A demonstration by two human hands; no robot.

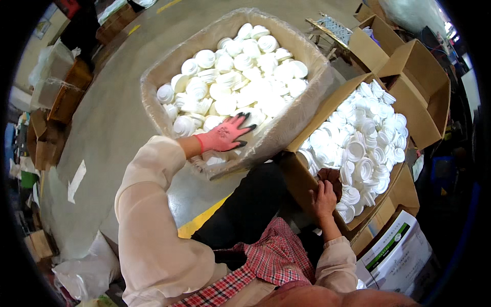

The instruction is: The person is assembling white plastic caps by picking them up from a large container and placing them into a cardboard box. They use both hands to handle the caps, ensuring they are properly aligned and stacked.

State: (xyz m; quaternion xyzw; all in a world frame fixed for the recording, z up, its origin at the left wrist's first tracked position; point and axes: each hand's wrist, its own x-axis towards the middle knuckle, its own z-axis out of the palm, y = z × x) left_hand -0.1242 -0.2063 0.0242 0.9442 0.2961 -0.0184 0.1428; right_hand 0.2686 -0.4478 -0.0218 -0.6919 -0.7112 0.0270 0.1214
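My left hand (224, 136), in a pink glove with black fingertips, lies spread over a pile of round, off-white plastic lids (225, 92). Its fingers are apart, and I see nothing gripped in them. These lids fill a large box (153, 89) lined with clear plastic film. My bare right hand (324, 198) is at the near edge of an open cardboard box (296, 181), its fingers bent around a crumpled dark reddish-brown piece (331, 179), perhaps cloth. Smaller white ridged lids (363, 138) are heaped in that box, right beside the brown piece.
Empty-looking cardboard boxes (422, 87) with raised flaps stand beyond the right box. A white printed carton (396, 250) is at the lower right. A filled whitish sack (89, 268) lies at the lower left, and a paper strip (76, 181) is on the grey floor.
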